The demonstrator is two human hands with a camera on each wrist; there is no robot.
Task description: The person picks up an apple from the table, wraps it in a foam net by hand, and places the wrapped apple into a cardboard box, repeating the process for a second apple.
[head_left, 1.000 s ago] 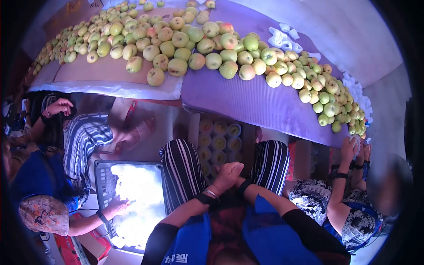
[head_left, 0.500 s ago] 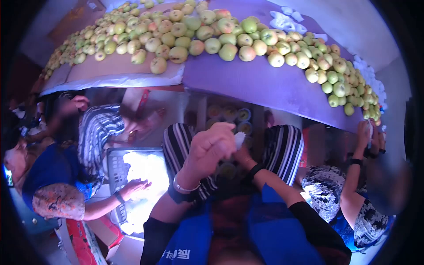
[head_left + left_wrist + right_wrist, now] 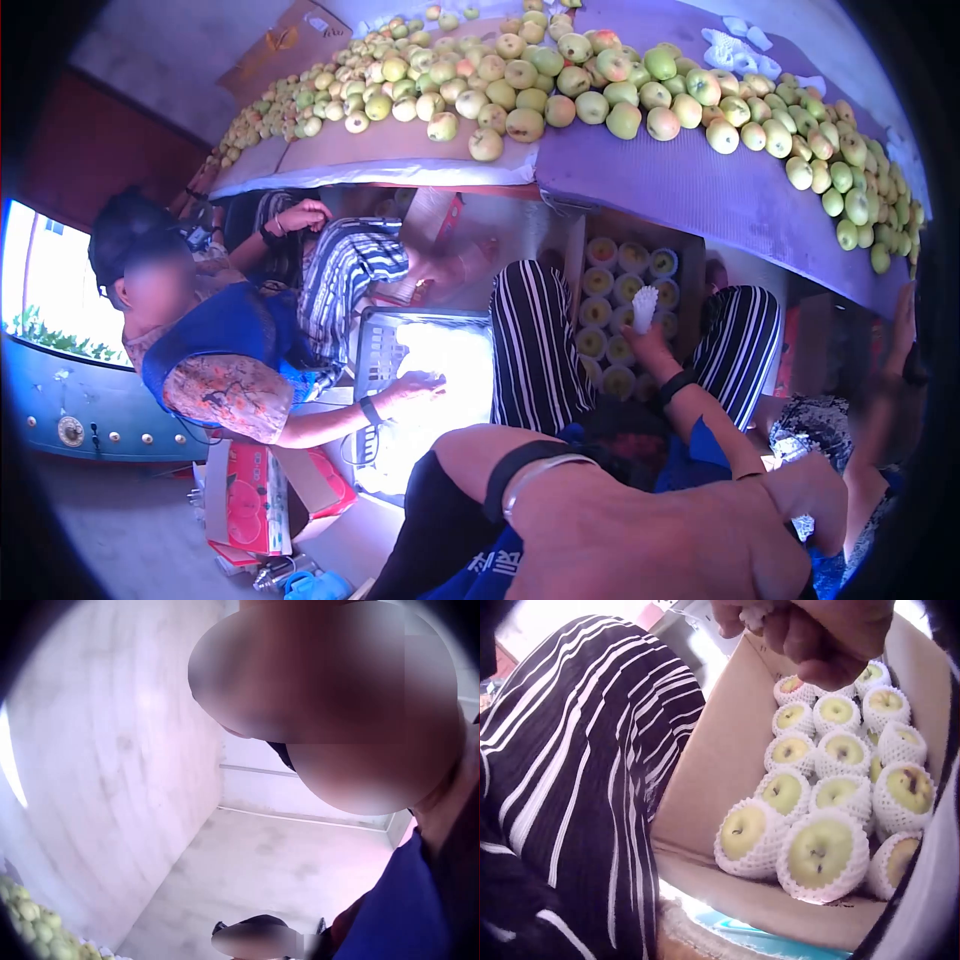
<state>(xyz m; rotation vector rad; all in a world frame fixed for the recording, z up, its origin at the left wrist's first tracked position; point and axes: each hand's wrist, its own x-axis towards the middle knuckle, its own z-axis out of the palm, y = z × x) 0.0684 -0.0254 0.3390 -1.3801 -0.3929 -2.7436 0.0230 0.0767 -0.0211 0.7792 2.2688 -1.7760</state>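
Observation:
My right hand (image 3: pixel 650 347) pinches a white foam net sleeve (image 3: pixel 645 308) above the carton of apples between my knees. In the right wrist view, curled fingers of the right hand (image 3: pixel 817 634) grip a bit of the white foam over the carton's far end. Apples (image 3: pixel 819 851) stand in rows inside the carton (image 3: pixel 705 769), each in a foam net. My left hand (image 3: pixel 670 525) is raised very close to the head camera with its back showing; its fingertips are hidden. The left wrist view shows a blurred face, wall and ceiling, without the hand.
A long heap of loose apples (image 3: pixel 590 75) covers the purple-topped table (image 3: pixel 680 190) ahead. To the left, a person's hand (image 3: pixel 410 395) reaches over a crate (image 3: pixel 375 375) with overexposed white contents. A red printed box (image 3: pixel 255 500) lies behind it. Another person's arm is at right.
My hands were together above the carton; the left has risen towards the camera. The foam net now shows upright in my right hand. The head view has swung left.

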